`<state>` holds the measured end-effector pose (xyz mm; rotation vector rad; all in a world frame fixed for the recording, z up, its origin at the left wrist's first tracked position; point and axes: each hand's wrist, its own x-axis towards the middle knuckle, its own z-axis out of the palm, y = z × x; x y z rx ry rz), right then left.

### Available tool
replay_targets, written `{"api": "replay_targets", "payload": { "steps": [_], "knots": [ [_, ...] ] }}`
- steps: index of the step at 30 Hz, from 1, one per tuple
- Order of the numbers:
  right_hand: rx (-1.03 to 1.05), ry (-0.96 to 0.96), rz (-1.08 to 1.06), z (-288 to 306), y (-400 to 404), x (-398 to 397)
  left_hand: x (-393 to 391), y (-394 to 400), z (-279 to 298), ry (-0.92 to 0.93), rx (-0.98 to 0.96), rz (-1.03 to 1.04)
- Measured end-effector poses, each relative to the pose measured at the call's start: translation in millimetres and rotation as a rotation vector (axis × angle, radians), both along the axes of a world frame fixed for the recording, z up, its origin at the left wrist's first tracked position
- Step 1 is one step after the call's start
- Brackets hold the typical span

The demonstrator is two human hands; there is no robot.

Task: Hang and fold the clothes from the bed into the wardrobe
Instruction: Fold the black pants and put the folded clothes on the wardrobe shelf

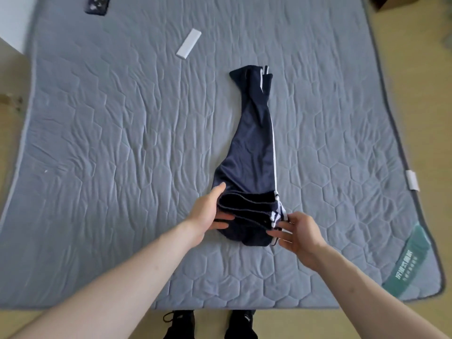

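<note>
Fingers of my left hand [208, 211] curl round the left end of the waistband, thumb on top, gripping the navy track trousers with white side stripes [254, 152]. These lie folded lengthwise mid-mattress, legs stretching away from me. My right hand [297, 234] pinches the striped right end of the waistband. Farther left on the grey quilted mattress [110, 133] rests a white rectangular bar [188, 43].

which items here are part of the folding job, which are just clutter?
In the job:
- navy track pants, lengthwise on the mattress
- left hand gripping the waistband end
- right hand pinching the striped side

Lying about:
- white flat bar
- dark item at the far edge
- cardboard box, far corner
</note>
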<state>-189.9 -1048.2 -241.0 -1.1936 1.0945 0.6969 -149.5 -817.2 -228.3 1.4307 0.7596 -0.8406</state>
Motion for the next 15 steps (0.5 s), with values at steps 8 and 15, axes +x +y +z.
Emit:
{"api": "replay_targets", "payload": {
  "steps": [8,15],
  "knots": [
    [-0.129,-0.119,0.113,-19,1,69,77,-17,-23,-0.125,0.03,0.024],
    [-0.541,-0.058,0.492,-85,-1,59,51,-4,-94,-0.022,0.501,-0.27]
  ]
}}
